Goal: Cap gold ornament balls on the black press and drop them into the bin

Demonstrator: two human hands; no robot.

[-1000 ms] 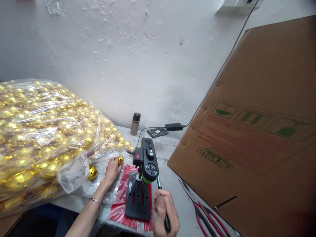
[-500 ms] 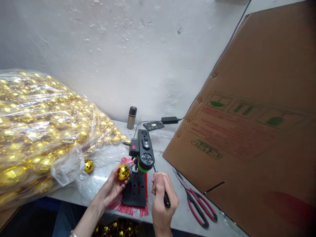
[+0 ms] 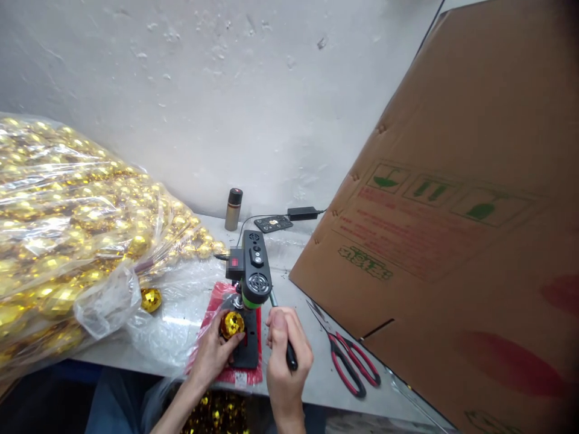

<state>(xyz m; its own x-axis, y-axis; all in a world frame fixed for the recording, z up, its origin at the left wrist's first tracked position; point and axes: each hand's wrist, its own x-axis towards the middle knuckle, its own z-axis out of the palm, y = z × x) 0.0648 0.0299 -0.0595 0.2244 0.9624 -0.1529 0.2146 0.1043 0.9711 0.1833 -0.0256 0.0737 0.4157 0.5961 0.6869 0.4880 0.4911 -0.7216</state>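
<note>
My left hand (image 3: pixel 216 348) is closed around a gold mirrored ball (image 3: pixel 232 324), with thumb and fingers about its sides. The ball is over the black slotted base plate (image 3: pixel 246 357) of a small black press (image 3: pixel 256 268) with a green band near its lower end. Under the base lies a red plastic sheet (image 3: pixel 217 301). To the right of the press, my right hand (image 3: pixel 288 355) is wrapped round a lever handle (image 3: pixel 292 357) with a black grip; its metal rod runs up towards the press.
A clear bag of gold balls (image 3: pixel 90 211) fills the left, with one loose ball (image 3: pixel 151 299) beside it. Scissors (image 3: pixel 346 355) lie right of my hand, against a large cardboard box (image 3: pixel 429 150). Behind the press stand a small bottle (image 3: pixel 233 210) and a black power adapter (image 3: pixel 303 213).
My left hand has brought the gold ball rightward and down over the base plate, from beside the press. My right hand keeps its grip on the lever. The whole view has shifted slightly.
</note>
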